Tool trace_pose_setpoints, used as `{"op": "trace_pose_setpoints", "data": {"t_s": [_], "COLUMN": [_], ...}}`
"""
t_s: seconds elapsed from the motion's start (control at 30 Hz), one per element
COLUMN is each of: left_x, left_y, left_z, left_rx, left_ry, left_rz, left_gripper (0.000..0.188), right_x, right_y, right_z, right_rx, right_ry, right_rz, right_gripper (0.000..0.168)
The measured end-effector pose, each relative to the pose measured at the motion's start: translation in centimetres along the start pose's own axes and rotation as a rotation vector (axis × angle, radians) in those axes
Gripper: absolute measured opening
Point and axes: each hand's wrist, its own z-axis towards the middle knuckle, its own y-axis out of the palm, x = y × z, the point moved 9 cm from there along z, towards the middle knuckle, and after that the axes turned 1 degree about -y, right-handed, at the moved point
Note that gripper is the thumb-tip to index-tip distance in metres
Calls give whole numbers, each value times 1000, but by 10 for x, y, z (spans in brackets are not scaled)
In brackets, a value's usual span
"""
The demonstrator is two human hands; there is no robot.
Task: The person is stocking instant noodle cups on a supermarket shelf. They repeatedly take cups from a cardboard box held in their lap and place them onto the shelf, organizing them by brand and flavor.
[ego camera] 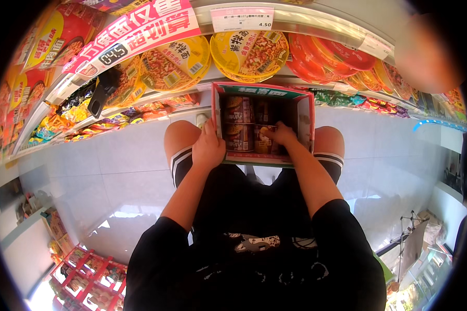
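An open-topped cardboard carton [306, 112] with red edges rests between my knees. Several dark, printed cups [239, 137], which look like instant noodle cups, lie in its left and middle part. My left hand [210, 145] grips the carton's left wall from outside, fingers along the edge. Inside the carton, my right hand [283, 134] has its thumb and fingers around the front middle cup [264, 144]. Another cup [262, 112] behind it is partly lost in shadow.
Ahead, a store shelf holds yellow-lidded instant noodle bowls [250, 52] and red-lidded bowls [327, 56]. Bagged noodles [151, 110] fill a lower shelf. A black clamp-like device [101, 95] juts from the shelf at left. A red display rack [89, 272] stands behind me on the left.
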Motion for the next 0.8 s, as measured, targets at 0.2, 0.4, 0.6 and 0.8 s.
{"op": "trace_pose_setpoints", "data": {"t_s": [0.2,0.4,0.6,0.8], "left_x": [-2,-2,-4,-3], "left_y": [0,-1,0,3], "left_z": [0,0,0,-1], "left_rx": [-5,-61,1,37], "left_ry": [-3,-10,21,61], "left_rz": [22,-39,-11,-24], "left_gripper": [61,61,61,62], "right_x": [2,31,-9,-32], "right_y": [20,42,-5,-62], "right_z": [11,42,-1,-121], "right_rx": [10,29,34,201], "right_ry": [105,37,-71,-358], "right_rz": [-33,260,124,159], "right_gripper": [103,119,90,49]}}
